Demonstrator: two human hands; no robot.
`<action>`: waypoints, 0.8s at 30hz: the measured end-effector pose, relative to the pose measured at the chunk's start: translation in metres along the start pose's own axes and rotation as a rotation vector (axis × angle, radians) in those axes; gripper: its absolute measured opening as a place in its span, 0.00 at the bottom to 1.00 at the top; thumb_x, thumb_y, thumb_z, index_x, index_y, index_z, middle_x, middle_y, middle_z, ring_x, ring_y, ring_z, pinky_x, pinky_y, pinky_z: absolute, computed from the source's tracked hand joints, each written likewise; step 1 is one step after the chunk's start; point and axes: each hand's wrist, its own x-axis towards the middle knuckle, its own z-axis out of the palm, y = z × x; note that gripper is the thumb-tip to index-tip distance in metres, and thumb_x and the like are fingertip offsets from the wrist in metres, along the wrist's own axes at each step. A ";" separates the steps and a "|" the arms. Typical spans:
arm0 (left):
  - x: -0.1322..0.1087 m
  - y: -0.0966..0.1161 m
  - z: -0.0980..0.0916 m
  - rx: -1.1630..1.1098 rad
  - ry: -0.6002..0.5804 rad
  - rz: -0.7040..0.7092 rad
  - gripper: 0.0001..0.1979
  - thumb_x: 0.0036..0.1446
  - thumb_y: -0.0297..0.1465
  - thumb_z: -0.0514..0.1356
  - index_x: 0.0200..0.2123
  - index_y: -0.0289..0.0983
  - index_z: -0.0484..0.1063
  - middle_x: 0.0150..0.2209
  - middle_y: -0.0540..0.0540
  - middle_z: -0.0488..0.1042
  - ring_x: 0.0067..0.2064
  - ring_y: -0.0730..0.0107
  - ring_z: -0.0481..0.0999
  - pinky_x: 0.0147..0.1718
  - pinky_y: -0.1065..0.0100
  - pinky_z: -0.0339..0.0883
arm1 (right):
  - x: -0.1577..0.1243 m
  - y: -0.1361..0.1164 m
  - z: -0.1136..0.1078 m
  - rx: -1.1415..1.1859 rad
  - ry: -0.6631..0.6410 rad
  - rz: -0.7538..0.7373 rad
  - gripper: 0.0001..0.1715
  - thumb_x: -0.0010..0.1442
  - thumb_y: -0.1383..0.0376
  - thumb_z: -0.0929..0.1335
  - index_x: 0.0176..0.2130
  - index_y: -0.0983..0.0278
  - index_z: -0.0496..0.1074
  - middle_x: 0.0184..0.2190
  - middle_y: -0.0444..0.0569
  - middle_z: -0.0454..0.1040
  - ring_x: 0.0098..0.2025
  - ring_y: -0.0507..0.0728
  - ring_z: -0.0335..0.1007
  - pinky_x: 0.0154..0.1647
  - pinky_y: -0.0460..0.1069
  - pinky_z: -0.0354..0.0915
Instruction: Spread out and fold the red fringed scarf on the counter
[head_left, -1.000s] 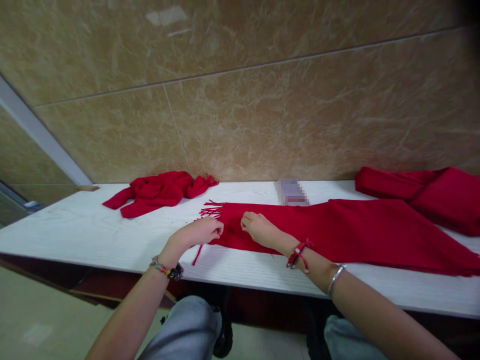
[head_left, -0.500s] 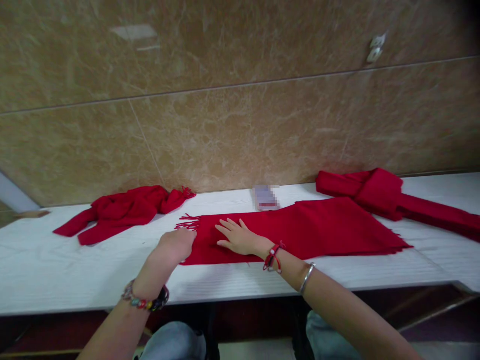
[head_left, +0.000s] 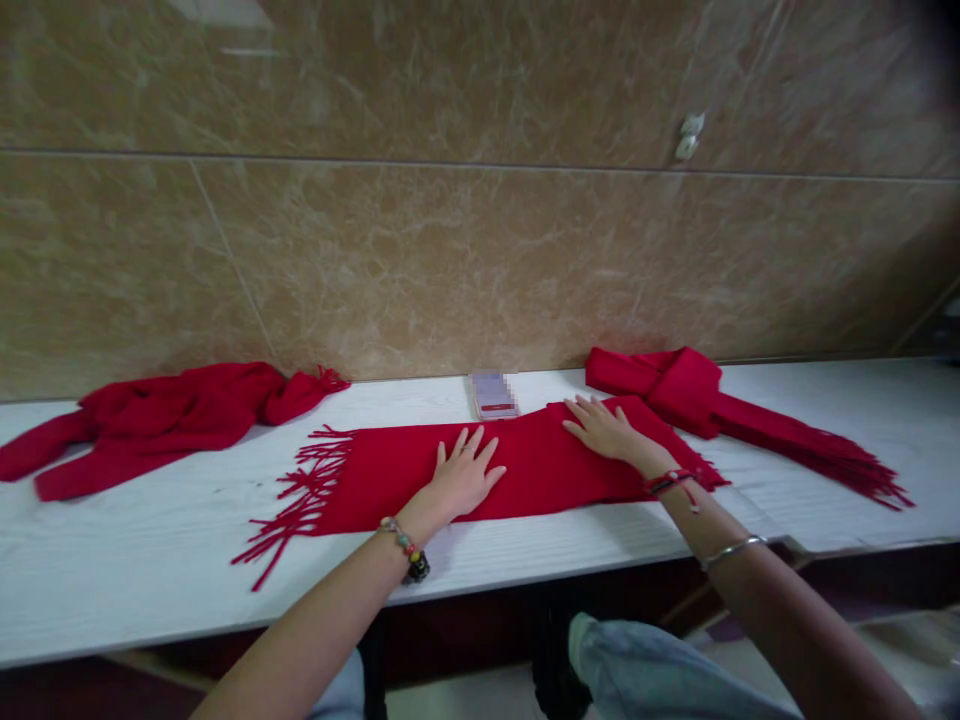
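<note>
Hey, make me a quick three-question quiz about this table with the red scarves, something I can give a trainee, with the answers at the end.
1. True or false: the left hand and the right hand both lie open and flat on the long red fringed knit scarf spread on the white wooden tabletop.
2. What stands by the brown marble-look wall just behind that scarf? A) a small pale box B) a pair of scissors C) a cup
3. How many red scarves lie on the tabletop in all?
Key: 1 true; 2 A; 3 three: the spread one, a crumpled red scarf at the left, a bundled red scarf at the right.
</note>
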 end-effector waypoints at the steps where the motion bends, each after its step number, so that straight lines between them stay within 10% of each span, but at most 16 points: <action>1: -0.001 -0.001 0.001 -0.003 -0.043 -0.047 0.27 0.60 0.44 0.40 0.60 0.43 0.47 0.64 0.44 0.39 0.63 0.48 0.37 0.53 0.38 0.37 | -0.002 0.004 0.008 0.018 -0.023 -0.009 0.28 0.63 0.57 0.53 0.60 0.62 0.50 0.61 0.55 0.49 0.62 0.64 0.41 0.53 0.68 0.47; 13: -0.046 -0.114 -0.027 0.327 -0.045 -0.750 0.33 0.56 0.47 0.41 0.60 0.35 0.50 0.61 0.32 0.48 0.61 0.42 0.45 0.53 0.44 0.45 | -0.010 -0.005 -0.002 0.084 0.101 -0.009 0.29 0.63 0.59 0.52 0.60 0.67 0.49 0.62 0.55 0.46 0.62 0.65 0.38 0.55 0.68 0.44; 19: -0.018 -0.050 -0.042 0.448 0.121 -0.443 0.27 0.59 0.40 0.43 0.58 0.33 0.55 0.61 0.35 0.48 0.62 0.46 0.44 0.55 0.48 0.43 | -0.011 -0.026 -0.010 0.134 -0.065 -0.257 0.28 0.63 0.56 0.52 0.58 0.64 0.55 0.61 0.54 0.50 0.62 0.64 0.42 0.54 0.65 0.50; 24: 0.015 -0.008 -0.016 0.144 -0.031 -0.240 0.27 0.59 0.44 0.39 0.60 0.43 0.47 0.63 0.44 0.41 0.62 0.50 0.40 0.53 0.44 0.47 | -0.009 -0.028 -0.007 0.146 -0.116 -0.261 0.27 0.63 0.57 0.51 0.58 0.63 0.55 0.62 0.52 0.48 0.63 0.62 0.38 0.56 0.65 0.47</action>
